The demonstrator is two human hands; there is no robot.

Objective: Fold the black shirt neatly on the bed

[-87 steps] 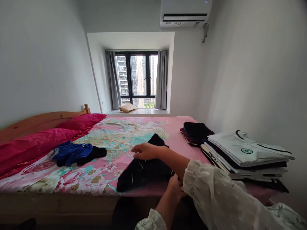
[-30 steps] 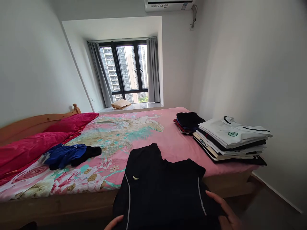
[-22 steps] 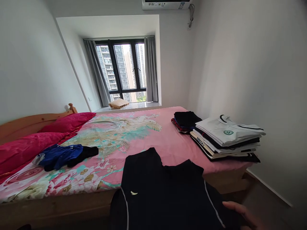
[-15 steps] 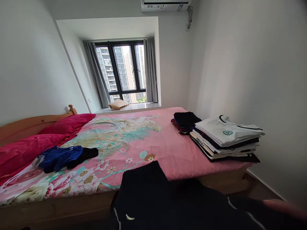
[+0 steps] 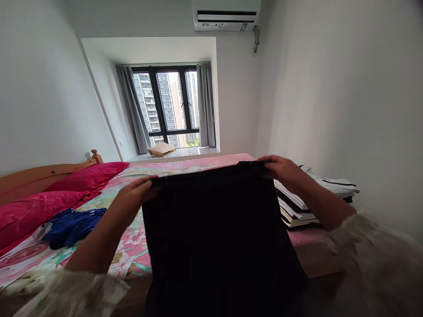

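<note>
I see my left hand point(image 5: 134, 196) and right hand point(image 5: 280, 171) each pinching a top corner of the black fabric garment point(image 5: 214, 233), which hangs between them.

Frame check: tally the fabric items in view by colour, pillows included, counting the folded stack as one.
Black garment held up by left hand and right hand: 1
Magenta satin pillows: 2
Blue crumpled clothes pile: 1
Folded black-and-white shirt stack: 1
Total: 5
</note>
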